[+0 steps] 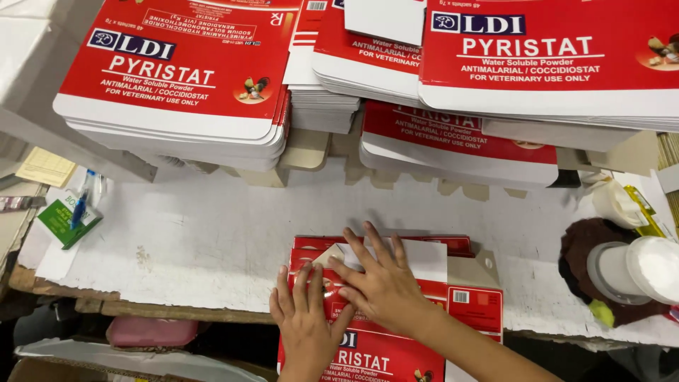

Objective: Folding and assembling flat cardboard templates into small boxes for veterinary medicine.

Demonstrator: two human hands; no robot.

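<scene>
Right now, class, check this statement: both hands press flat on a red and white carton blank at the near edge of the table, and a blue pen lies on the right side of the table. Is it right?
Not quite. The head view shows the blue pen on the left side of the table, not the right. The rest stands: the left hand and right hand press flat on the red and white carton blank at the near edge.

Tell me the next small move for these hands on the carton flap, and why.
Probably press the pale flap flat with the right hand: its fingers already lie on the raised flap, while the left hand pins the red carton blank below it.
</scene>
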